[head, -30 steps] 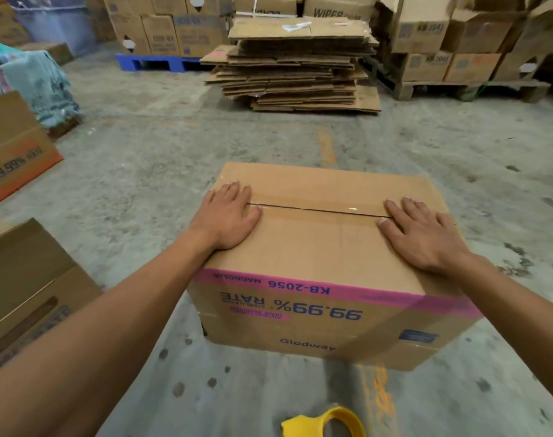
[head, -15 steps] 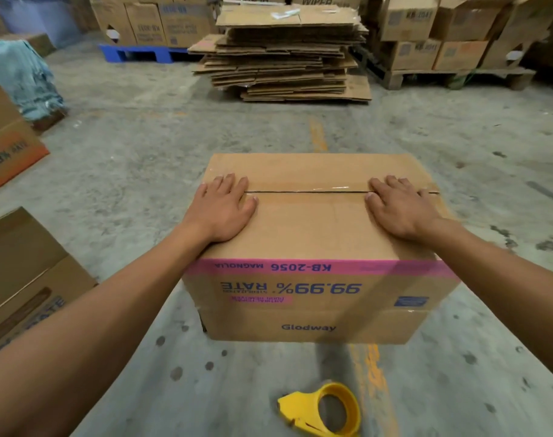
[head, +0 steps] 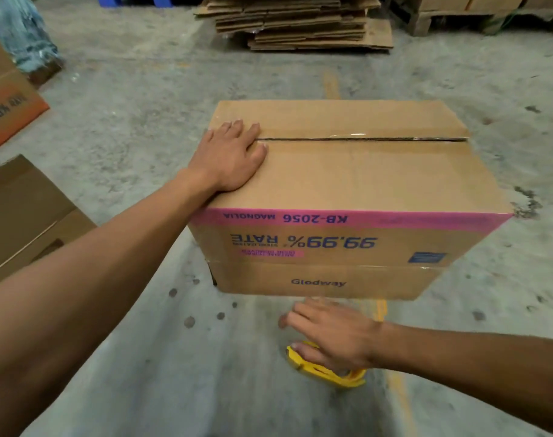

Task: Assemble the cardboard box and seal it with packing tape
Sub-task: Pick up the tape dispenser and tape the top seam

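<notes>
Left hand (head: 229, 159) flat at box (head: 347, 178) edge; right hand (head: 331, 339) over tape dispenser (head: 327, 372).

Stained concrete floor (head: 136, 99), flattened cardboard stack (head: 300, 23) beyond, wooden pallet (head: 426, 20) at right.

Matt brown cardboard box (head: 347, 184); glossy clear tape strip (head: 357, 135) along seam; yellow plastic dispenser (head: 327, 372); rough concrete floor (head: 136, 127).

Both forearms are bare, with no sleeves in view. The left hand (head: 229, 157) and the right hand (head: 333, 337) wear no gloves. No rings or watch show.
</notes>
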Demonstrator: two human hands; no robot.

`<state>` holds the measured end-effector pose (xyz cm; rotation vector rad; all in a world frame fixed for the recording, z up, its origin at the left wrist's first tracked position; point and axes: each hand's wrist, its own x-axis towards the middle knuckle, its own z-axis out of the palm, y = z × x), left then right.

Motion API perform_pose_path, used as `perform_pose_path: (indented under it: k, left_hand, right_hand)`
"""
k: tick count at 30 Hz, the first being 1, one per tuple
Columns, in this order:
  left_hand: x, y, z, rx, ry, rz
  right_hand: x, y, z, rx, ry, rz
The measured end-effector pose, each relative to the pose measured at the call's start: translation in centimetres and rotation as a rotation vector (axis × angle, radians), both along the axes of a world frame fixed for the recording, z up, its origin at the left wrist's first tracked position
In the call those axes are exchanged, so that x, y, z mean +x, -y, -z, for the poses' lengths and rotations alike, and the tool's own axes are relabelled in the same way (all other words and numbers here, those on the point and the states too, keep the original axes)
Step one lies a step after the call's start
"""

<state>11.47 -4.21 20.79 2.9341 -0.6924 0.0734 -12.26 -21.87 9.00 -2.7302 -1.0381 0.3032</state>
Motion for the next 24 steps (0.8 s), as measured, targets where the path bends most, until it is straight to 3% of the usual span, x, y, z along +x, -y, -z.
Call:
perform_pose_path:
  k: [4, 14, 24]
  left_hand:
    - [0.3, 0.0, 0.2, 0.001, 0.008, 0.009]
    - [0.5, 0.4, 0.2, -0.010, 0.038, -0.012]
    - [0.5, 0.4, 0.0, -0.011, 0.032, -0.008]
  right_hand:
    - [-3.2, 3.3, 4.6, -0.249, -0.226, -0.091]
    - [-4.6, 4.2, 7.3, -0.249, -0.446, -0.017]
    - [-2.8, 2.2, 6.1, -0.277, -0.666, 0.073]
